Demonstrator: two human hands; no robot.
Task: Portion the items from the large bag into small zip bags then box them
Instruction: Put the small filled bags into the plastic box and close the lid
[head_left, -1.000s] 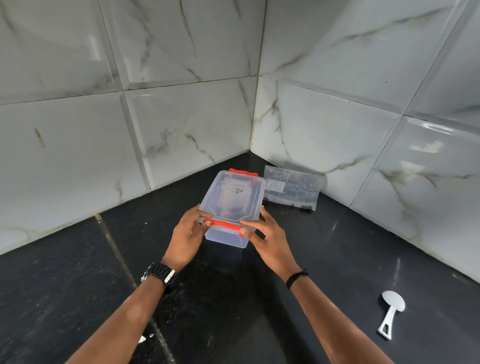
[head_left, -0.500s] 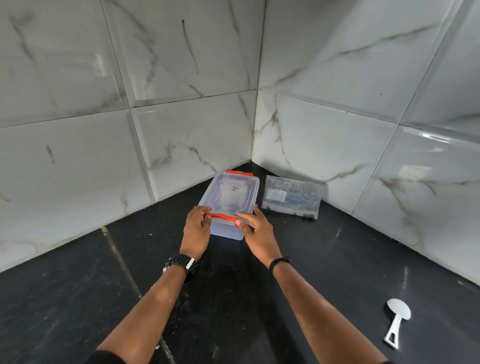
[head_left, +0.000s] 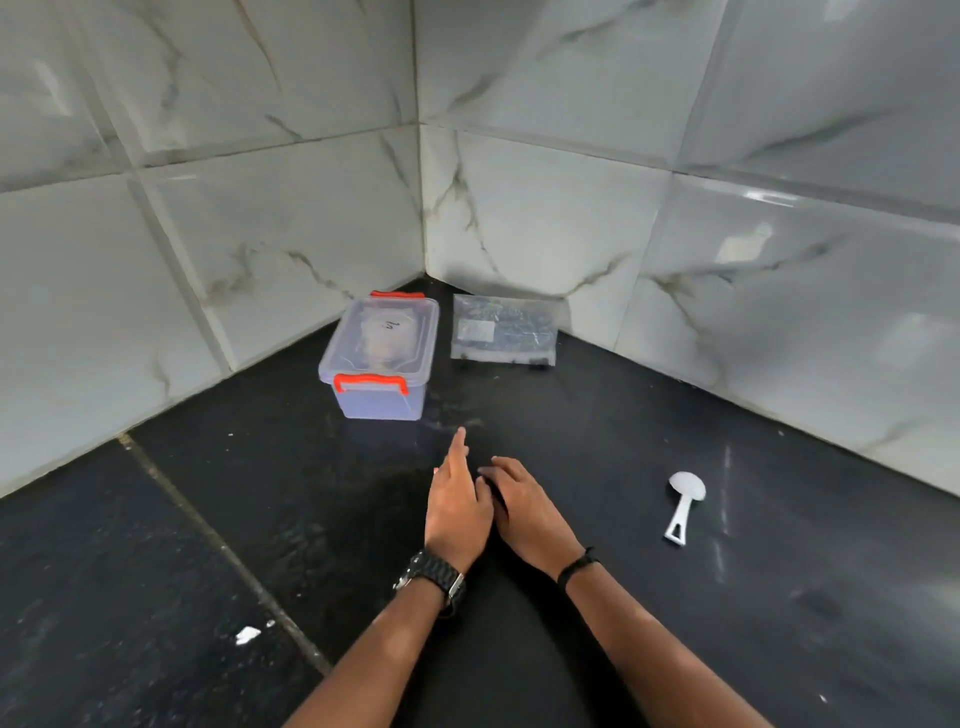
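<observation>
White marble-veined wall tiles (head_left: 291, 223) meet in a corner above a black stone desk (head_left: 675, 597), whose slabs join along a pale seam running toward the lower middle. Near the corner sits the clear plastic box (head_left: 382, 358), its lid on and both orange clasps down, one at the near end and one at the far end; pale contents show faintly through the lid, too blurred to identify. Just beside it on the right, leaning against the wall, is the large clear bag (head_left: 504, 330) with a white label and dark contents. Nearer the camera, well apart from the box, the two hands lie side by side over the desk, holding nothing: the left hand (head_left: 457, 506), with a black watch (head_left: 434, 574) on the wrist, has its grip spread, one finger pointing forward; the right hand (head_left: 524, 512), with a thin black band (head_left: 576, 564), has relaxed fingers, slightly bent. To the right lies a small white scoop (head_left: 684, 506), and a white scrap (head_left: 248, 634) lies at lower left.
</observation>
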